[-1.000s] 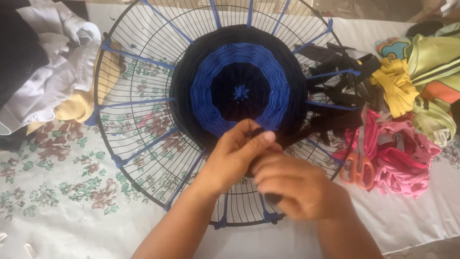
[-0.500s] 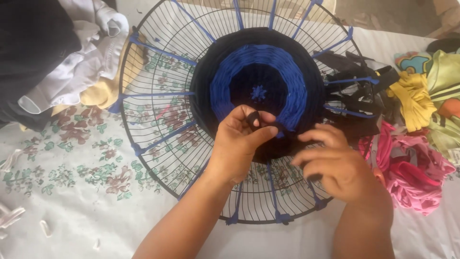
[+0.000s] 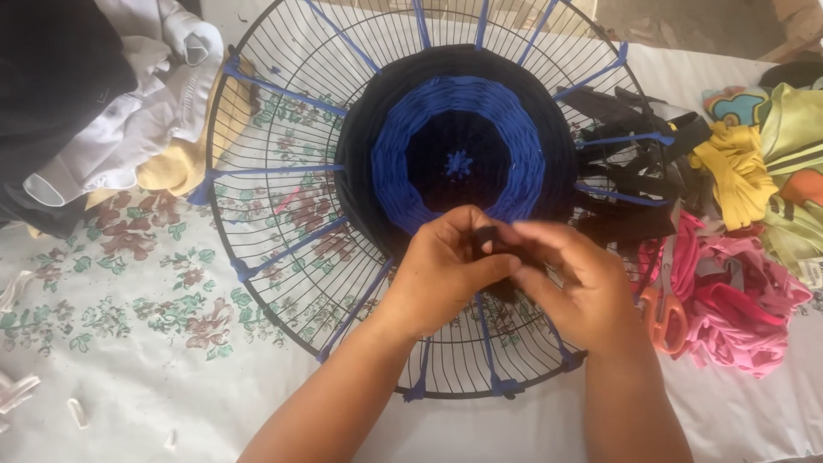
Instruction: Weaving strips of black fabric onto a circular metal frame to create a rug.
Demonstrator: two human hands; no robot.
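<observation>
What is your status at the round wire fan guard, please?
Left hand and right hand together, pinching a dark fabric strip. Round woven black-and-blue cloth mat sits on the black wire fan guard. Orange-handled scissors beside right hand, apart.

free: floral cloth lower left | blocked: white clothes left, fabric strips right

Both hands, left hand and right hand, seemingly pinch a dark strip.
</observation>
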